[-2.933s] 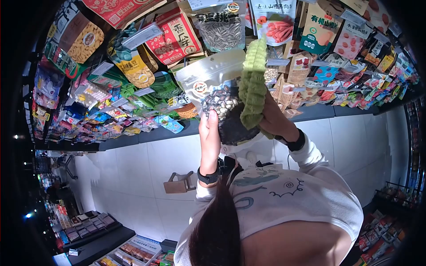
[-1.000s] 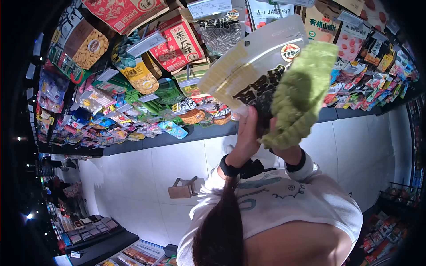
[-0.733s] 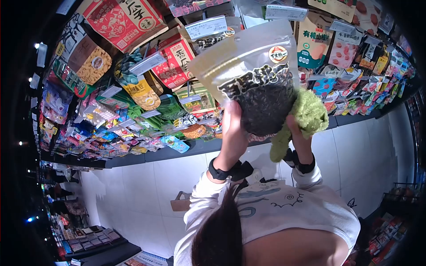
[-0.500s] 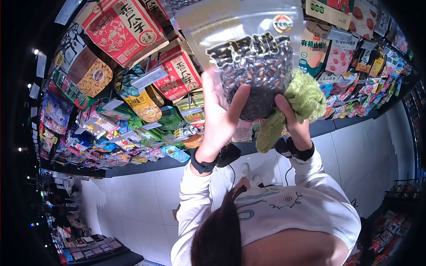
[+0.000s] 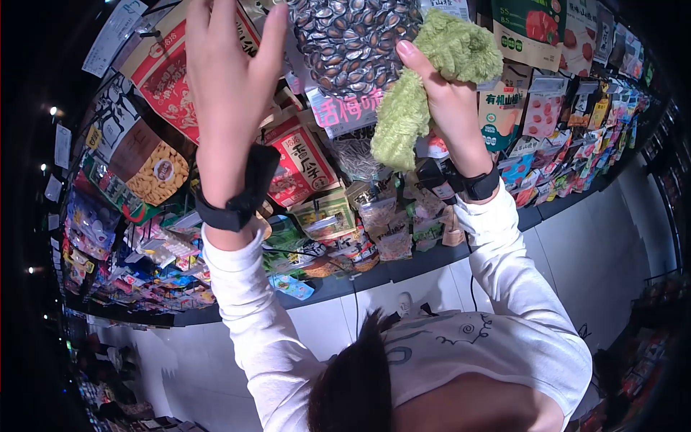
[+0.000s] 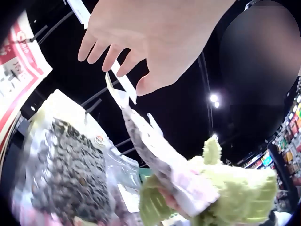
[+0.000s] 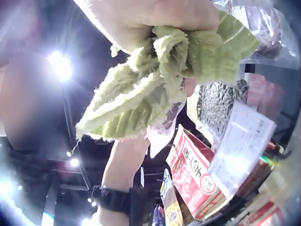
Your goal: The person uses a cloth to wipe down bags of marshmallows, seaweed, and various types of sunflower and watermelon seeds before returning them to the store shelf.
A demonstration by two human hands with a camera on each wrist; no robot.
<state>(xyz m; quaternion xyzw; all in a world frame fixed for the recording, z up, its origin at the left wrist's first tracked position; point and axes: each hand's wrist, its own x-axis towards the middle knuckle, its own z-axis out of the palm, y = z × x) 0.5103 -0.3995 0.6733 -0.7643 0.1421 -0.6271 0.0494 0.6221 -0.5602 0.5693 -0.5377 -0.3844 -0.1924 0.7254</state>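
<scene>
In the head view my right hand [image 5: 453, 108] pinches the lower right edge of a clear bag of dark melon seeds [image 5: 349, 47], thumb on its front. The same hand grips a fluffy green cloth [image 5: 461, 47], which hangs down past the bag's corner. The bag's top lies beyond the frame. My left hand [image 5: 230, 79] is to the bag's left with fingers extended, holding nothing. The left wrist view shows those fingers [image 6: 113, 54] close above the upper end of the tilted bag [image 6: 155, 160]. Bunched cloth [image 7: 141, 89] fills the middle of the right wrist view.
Red seed packets [image 5: 299, 162] hang on hooks behind my hands, with price tags [image 5: 115, 36] sticking out. Another bag of dark seeds [image 6: 70, 169] hangs on the rack. Hawthorn snack packs [image 5: 504, 108] are to the right. Pale floor tiles [image 5: 590, 230] lie below.
The seed bag has been turned about and then raised toward the rack, green cloth along with it. My left hand has left the bag and moved up and left. The view has shifted.
</scene>
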